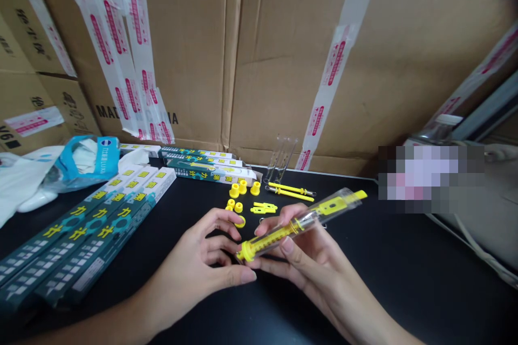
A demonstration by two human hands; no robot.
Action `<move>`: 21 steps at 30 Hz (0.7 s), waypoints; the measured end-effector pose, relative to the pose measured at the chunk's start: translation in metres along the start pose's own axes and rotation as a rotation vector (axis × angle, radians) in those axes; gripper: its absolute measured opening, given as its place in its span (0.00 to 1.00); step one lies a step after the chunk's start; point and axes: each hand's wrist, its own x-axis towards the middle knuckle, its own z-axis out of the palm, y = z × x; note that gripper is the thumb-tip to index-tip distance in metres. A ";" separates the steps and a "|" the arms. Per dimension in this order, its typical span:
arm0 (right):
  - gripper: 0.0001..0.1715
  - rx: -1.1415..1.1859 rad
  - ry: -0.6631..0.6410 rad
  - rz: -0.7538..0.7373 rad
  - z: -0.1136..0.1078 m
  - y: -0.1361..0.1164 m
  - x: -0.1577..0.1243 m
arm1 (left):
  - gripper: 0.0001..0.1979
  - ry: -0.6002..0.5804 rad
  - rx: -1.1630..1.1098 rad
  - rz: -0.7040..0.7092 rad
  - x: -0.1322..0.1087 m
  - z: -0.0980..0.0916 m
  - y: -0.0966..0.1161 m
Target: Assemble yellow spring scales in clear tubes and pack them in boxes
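In the head view, the right hand [313, 261] holds a tubular spring scale [279, 234] in a narrow grip, the thumb pressed along the near side of its clear barrel and the fingers curled behind and beneath it. The barrel lies aslant above the black tabletop [263, 318], its lower end with the yellow end cap [248, 251] pointing left, and a yellow strip [360, 195] sticking out of the raised end at the right. The left hand [206, 250] is loosely curved around the cap end, thumb well apart from the index finger and the other fingers bent inward; whether a fingertip touches the cap I cannot tell. The left forearm reaches in from the lower left and the right one from the lower right, so the two hands nearly meet in front of the person, the right palm turned inward. Just beyond the left fingertips lie a yellow ring [240, 221] and several yellow flanged caps [234, 191]. Beside these are flat yellow plates [264, 208], then two yellow rods [292, 191] with metal hooks, and clear tubes [287, 157] standing near the cardboard [283, 64]. Printed green-and-white boxes [87, 232] lie side by side at the left.
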 end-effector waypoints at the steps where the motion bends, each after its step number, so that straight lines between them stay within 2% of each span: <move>1: 0.04 0.002 0.002 0.004 0.000 0.000 0.000 | 0.27 -0.005 0.010 0.000 -0.001 0.000 0.000; 9: 0.08 -0.107 0.055 -0.015 -0.002 0.002 0.004 | 0.21 -0.073 0.151 -0.004 -0.004 0.002 0.001; 17: 0.15 -0.363 0.147 -0.066 -0.003 0.007 0.005 | 0.18 -0.074 0.425 0.106 -0.007 0.003 -0.001; 21: 0.17 -0.464 0.125 -0.028 -0.007 0.011 0.004 | 0.17 -0.054 0.465 0.143 -0.007 0.003 0.002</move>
